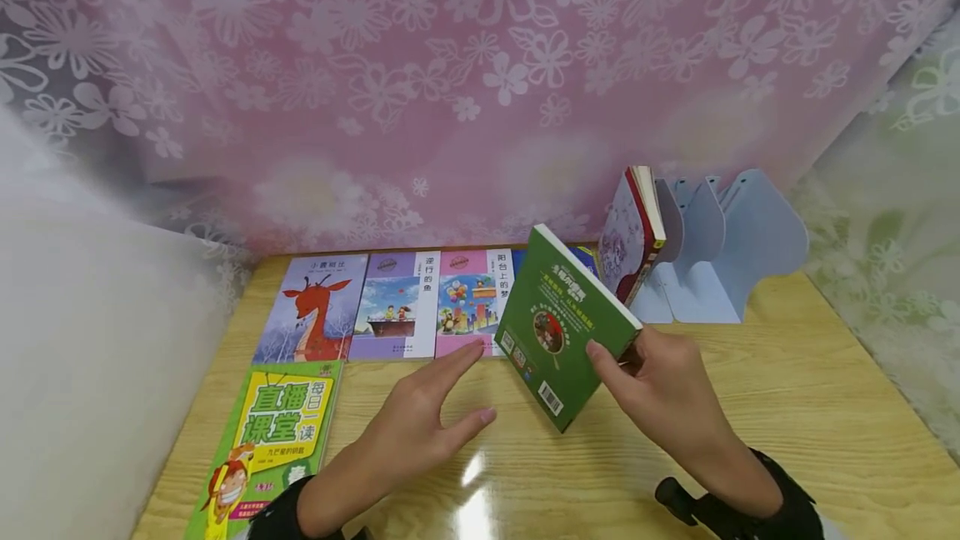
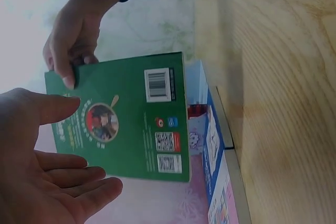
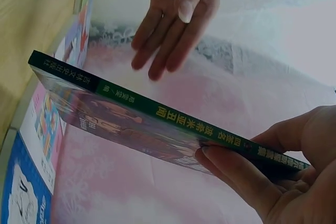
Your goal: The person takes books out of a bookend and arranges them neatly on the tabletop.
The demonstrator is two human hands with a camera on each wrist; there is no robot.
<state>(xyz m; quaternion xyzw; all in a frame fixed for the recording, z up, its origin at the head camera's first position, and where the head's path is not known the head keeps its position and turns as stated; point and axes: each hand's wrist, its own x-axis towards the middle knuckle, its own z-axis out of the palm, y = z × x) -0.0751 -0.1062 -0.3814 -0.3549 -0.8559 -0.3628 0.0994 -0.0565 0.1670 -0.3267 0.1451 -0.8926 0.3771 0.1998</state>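
My right hand (image 1: 663, 386) grips a thin green book (image 1: 558, 332) near one corner, thumb on its back cover and fingers behind. Tilted above the table, the book shows a barcode and a round picture in the head view. Its green spine (image 3: 157, 108) faces the right wrist camera. Left of it, my left hand (image 1: 423, 411) is apart from the book, fingers extended and thumb spread, holding nothing. In the left wrist view that hand (image 2: 52, 156) overlaps the book's edge. Behind the green book, a blue book (image 1: 583, 257) is mostly hidden.
Along the back lie a deer-cover book (image 1: 322, 307), a purple book (image 1: 393, 307) and a pink book (image 1: 468, 302). A green-yellow book (image 1: 273, 432) lies front left. At the back right, a red-spined book (image 1: 633, 232) stands against a pale blue bookend rack (image 1: 708, 257).
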